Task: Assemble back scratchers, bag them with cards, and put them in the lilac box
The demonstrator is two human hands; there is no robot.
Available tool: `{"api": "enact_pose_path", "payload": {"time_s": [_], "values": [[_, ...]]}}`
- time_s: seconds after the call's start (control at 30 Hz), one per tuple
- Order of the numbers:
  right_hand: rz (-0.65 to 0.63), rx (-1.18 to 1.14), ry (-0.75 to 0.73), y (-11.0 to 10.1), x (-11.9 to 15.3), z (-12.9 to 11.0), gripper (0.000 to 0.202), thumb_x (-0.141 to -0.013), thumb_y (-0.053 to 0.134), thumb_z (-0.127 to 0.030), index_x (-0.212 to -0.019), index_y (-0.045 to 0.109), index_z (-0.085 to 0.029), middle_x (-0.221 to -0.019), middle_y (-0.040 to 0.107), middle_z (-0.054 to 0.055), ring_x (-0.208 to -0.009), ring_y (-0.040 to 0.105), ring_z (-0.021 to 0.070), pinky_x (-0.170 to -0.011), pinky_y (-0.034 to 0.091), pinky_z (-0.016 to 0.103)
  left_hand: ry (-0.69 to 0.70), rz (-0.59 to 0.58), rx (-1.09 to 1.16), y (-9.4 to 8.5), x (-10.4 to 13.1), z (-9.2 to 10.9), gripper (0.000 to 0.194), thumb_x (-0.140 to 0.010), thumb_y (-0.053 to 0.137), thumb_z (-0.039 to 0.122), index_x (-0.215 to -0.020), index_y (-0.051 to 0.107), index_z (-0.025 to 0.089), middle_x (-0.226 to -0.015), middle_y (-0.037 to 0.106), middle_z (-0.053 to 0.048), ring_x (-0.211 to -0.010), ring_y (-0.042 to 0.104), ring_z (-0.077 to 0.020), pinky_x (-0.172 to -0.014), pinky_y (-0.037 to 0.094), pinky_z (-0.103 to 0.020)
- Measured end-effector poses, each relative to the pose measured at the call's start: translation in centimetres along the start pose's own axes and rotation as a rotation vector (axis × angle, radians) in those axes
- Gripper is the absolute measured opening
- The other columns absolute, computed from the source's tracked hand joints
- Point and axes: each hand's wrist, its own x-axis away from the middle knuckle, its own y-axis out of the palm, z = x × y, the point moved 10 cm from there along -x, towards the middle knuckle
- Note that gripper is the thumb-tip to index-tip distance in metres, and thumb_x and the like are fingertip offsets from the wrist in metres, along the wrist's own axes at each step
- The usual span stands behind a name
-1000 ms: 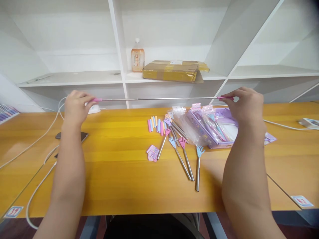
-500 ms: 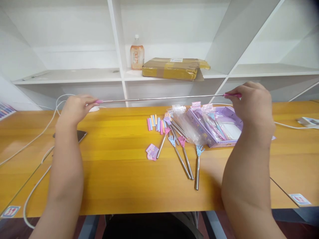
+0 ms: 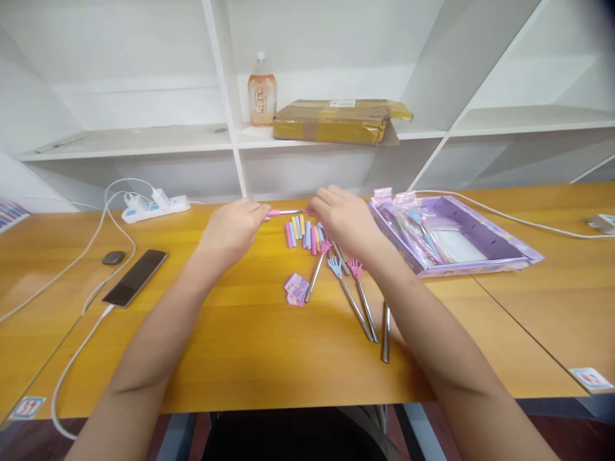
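Between my hands is a short metal rod [image 3: 289,212] with pink ends, held level above the back of the table. My left hand [image 3: 235,229] is closed on its pink left end. At the other end, my right hand [image 3: 343,218] has its fingers closed round the pink part, which they mostly hide. Below lie short pink, blue and yellow tubes [image 3: 307,234], a small stack of purple cards [image 3: 296,289], and several metal sticks with hand-shaped heads, among them a blue one [image 3: 354,304] and a pink one [image 3: 366,304]. My right forearm covers part of the sticks.
A purple box [image 3: 480,262] with bagged sticks stands at the right. On the left are a phone [image 3: 136,278], a dark small object [image 3: 113,257], cables and a power strip [image 3: 163,208]. A bottle [image 3: 262,96] and a taped carton [image 3: 331,121] stand on the shelf behind.
Both hands have come inward from far apart, and the long thin rod between them is now collapsed to a short length. The view has shifted slightly.
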Motion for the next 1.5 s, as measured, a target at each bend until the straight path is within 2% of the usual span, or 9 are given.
{"api": "enact_pose_path", "payload": {"time_s": [0.2,0.4,0.63,0.87,1.23,1.37,1.43,1.5], "values": [[0.042,-0.076,0.029,-1.1,1.1,2.6,0.025,-0.11,0.053,-0.025,-0.093,0.072,-0.023,-0.092,0.07,0.01,-0.088,0.054,0.0272,-0.073,0.032,0.039,0.0,-0.037,0.031,-0.2,0.1,-0.8,0.028,-0.112,0.046,0.023,-0.11,0.073,0.017,-0.1,0.077,-0.012,-0.091,0.071,-0.0266,-0.077,0.05,-0.037],[0.036,-0.136,0.043,-1.0,0.9,2.5,0.019,-0.107,0.058,-0.027,-0.097,0.073,-0.023,-0.097,0.071,0.01,-0.091,0.057,0.0276,-0.076,0.035,0.04,-0.026,-0.035,0.044,0.1,0.0,-0.8,0.028,-0.112,0.049,0.029,-0.111,0.075,0.019,-0.102,0.075,-0.01,-0.094,0.069,-0.0273,-0.077,0.05,-0.039],[0.032,-0.134,0.037,-0.8,1.0,2.9,0.019,-0.108,0.058,-0.029,-0.097,0.072,-0.022,-0.101,0.072,0.01,-0.093,0.059,0.0276,-0.078,0.037,0.04,-0.006,-0.004,-0.048,-0.1,-0.2,-0.9,0.028,-0.111,0.055,0.031,-0.106,0.079,0.018,-0.101,0.068,-0.012,-0.094,0.059,-0.028,-0.077,0.046,-0.041],[0.029,-0.15,0.066,-0.2,1.2,3.5,0.014,-0.105,0.062,-0.027,-0.093,0.069,-0.023,-0.105,0.071,0.011,-0.095,0.058,0.0284,-0.078,0.037,0.041,-0.005,0.037,-0.031,-0.3,-0.2,-1.6,0.026,-0.11,0.058,0.033,-0.104,0.079,0.019,-0.099,0.068,-0.014,-0.101,0.058,-0.0311,-0.078,0.046,-0.043],[-0.064,-0.062,0.118,1.8,1.3,4.9,0.016,-0.105,0.062,-0.026,-0.092,0.069,-0.02,-0.107,0.073,0.012,-0.097,0.061,0.0289,-0.079,0.034,0.04,-0.01,0.038,-0.062,2.5,-0.7,-3.5,0.018,-0.105,0.066,0.03,-0.104,0.079,0.018,-0.097,0.069,-0.012,-0.102,0.057,-0.0319,-0.079,0.049,-0.044],[-0.067,-0.052,0.182,2.8,1.8,7.6,0.016,-0.105,0.06,-0.025,-0.094,0.07,-0.02,-0.106,0.073,0.012,-0.098,0.062,0.0288,-0.078,0.033,0.039,-0.051,0.059,-0.049,3.2,-0.6,-5.9,0.019,-0.104,0.065,0.03,-0.106,0.081,0.019,-0.097,0.069,-0.013,-0.1,0.058,-0.0325,-0.08,0.049,-0.045],[-0.061,-0.035,0.236,2.9,2.6,10.2,0.02,-0.106,0.056,-0.024,-0.093,0.07,-0.02,-0.104,0.073,0.012,-0.095,0.061,0.0275,-0.077,0.033,0.038,-0.097,0.091,-0.041,3.1,-0.2,-8.5,0.021,-0.105,0.063,0.032,-0.107,0.082,0.021,-0.097,0.069,-0.013,-0.099,0.058,-0.0325,-0.08,0.048,-0.045],[-0.041,-0.011,0.319,2.4,4.1,13.7,0.023,-0.107,0.054,-0.026,-0.091,0.07,-0.021,-0.104,0.072,0.012,-0.093,0.06,0.0261,-0.077,0.033,0.038,-0.166,0.14,-0.054,2.4,0.9,-12.3,0.022,-0.106,0.063,0.034,-0.107,0.082,0.023,-0.096,0.069,-0.012,-0.099,0.058,-0.0332,-0.081,0.047,-0.046]]}}
